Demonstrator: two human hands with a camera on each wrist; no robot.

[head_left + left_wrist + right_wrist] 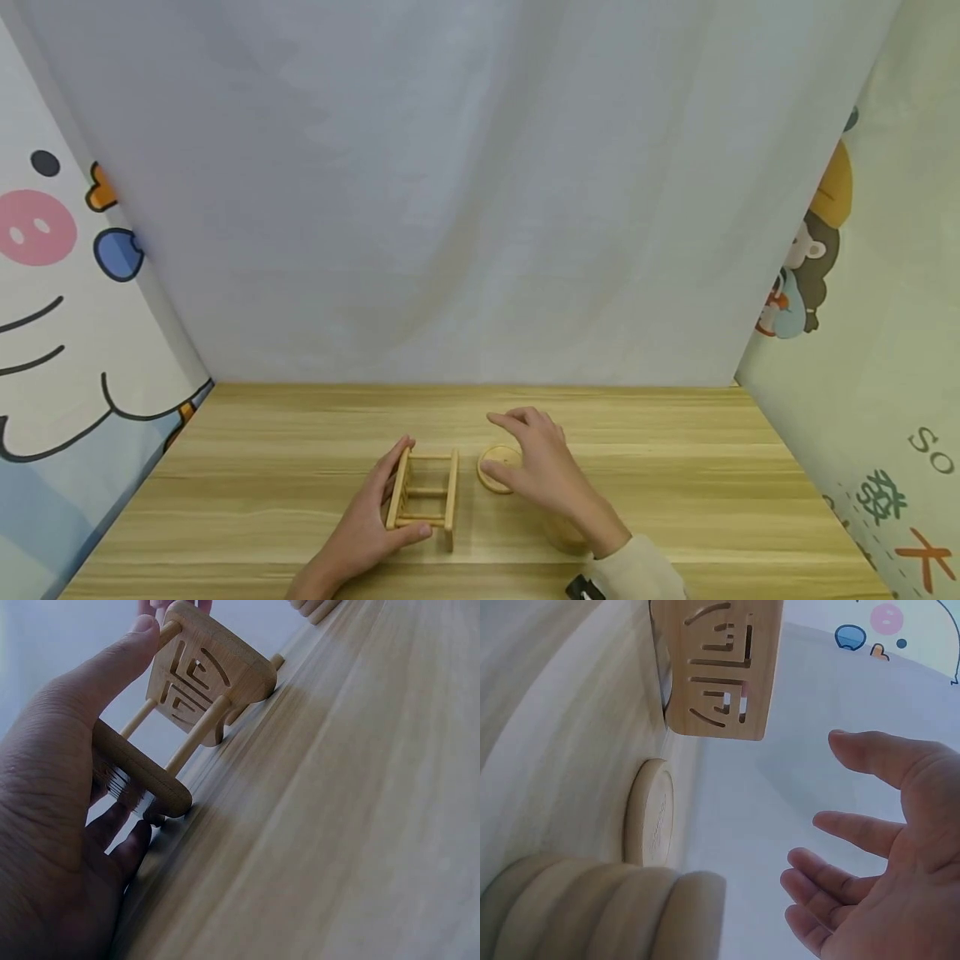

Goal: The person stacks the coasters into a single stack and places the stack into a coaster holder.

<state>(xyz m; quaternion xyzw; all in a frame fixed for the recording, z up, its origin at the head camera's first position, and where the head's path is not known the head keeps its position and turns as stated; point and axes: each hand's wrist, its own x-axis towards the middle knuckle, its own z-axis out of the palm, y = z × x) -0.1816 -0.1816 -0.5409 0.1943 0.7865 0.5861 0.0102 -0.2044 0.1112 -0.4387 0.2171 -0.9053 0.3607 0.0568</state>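
Note:
My left hand (367, 521) holds a small wooden coaster rack (452, 487) on the table, its thumb at the near end and its fingers along the left side. In the left wrist view, round rods join the rack's two side panels (202, 675), and one shows cut-out slots. My right hand (543, 458) hovers with fingers spread and holds nothing. Beneath it a round wooden coaster (504, 455) lies flat, partly covered by the thumb. A stack of several coasters (592, 907) stands near the right wrist, mostly hidden by the forearm in the head view.
The wood-grain table (300, 417) ends at a pale hanging cloth (465, 208) at the back. Printed cartoon panels border the left and right sides. A dark object (585, 588) shows at the right sleeve.

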